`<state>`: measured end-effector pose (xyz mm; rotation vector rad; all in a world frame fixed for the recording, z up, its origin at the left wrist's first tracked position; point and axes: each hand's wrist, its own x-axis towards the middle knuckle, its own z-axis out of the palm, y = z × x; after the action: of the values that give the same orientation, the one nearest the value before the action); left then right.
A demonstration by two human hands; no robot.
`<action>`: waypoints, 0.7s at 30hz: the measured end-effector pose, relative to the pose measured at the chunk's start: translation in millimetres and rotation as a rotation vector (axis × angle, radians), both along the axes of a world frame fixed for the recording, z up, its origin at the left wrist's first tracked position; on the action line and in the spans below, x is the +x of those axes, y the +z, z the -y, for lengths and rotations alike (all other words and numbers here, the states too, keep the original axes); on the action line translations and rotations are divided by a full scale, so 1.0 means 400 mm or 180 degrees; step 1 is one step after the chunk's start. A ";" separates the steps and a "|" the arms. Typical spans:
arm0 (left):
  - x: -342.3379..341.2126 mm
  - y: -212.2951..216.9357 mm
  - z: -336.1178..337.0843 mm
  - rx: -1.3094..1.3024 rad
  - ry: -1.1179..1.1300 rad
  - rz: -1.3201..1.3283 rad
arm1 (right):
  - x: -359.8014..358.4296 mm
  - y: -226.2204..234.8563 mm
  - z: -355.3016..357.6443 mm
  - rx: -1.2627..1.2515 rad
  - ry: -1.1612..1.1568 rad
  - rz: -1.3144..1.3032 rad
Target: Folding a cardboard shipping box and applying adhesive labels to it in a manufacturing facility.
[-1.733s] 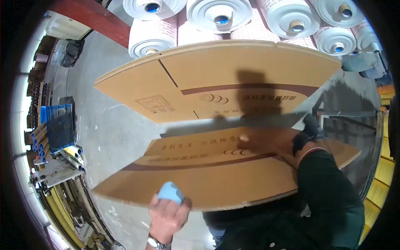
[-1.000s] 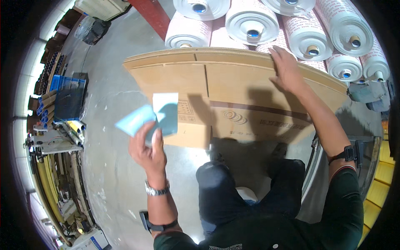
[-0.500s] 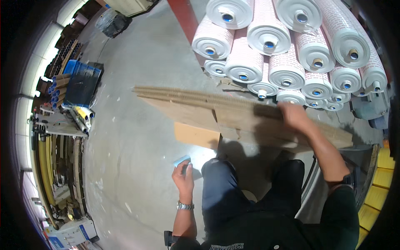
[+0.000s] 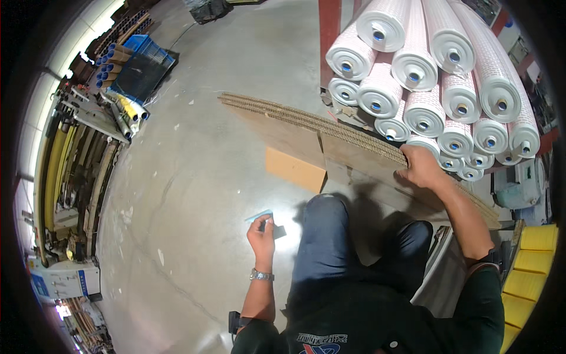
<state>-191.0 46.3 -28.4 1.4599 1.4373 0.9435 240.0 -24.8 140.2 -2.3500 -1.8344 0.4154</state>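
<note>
While your right fingers [image 4: 410, 156] grip cardboard [image 4: 289, 131] right of centre, your left fingers [image 4: 258, 225] pinch a blue sheet [image 4: 256, 218] mid-frame.

From far off, I see the cardboard sheets [image 4: 351, 156] as dull brown paper board, with rough, wavy edges [image 4: 354, 137] on top. The blue slip [image 4: 258, 216] looks thin and flat; I can't tell if it's paper or plastic. The watch [image 4: 262, 275] is shiny metal. I see a smooth floor [image 4: 194, 194], shiny in one spot, and trousers [image 4: 324, 236] of dull cloth.
</note>
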 end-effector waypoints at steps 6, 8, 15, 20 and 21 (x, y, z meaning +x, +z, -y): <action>-0.110 -0.033 -0.011 0.0078 0.0575 0.0009 | -0.153 0.157 -0.069 -0.0046 0.0620 0.0129; -0.167 -0.013 -0.024 0.0159 0.0816 -0.0111 | -0.218 0.190 -0.097 -0.0160 0.0992 -0.0026; -0.611 -0.027 -0.056 0.0430 0.2339 0.0009 | -0.406 0.216 -0.224 -0.0237 0.2089 0.0371; -0.891 0.094 0.019 0.0556 0.2371 -0.0422 | -0.647 0.240 -0.349 -0.0399 0.3021 0.0451; -0.907 0.148 0.041 0.0549 0.2368 -0.0521 | -0.699 0.246 -0.365 -0.0351 0.3220 0.0462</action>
<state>-553.7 29.8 30.8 1.1348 2.1288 1.4440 -39.4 121.2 238.6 -1.3274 -3.0200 0.4336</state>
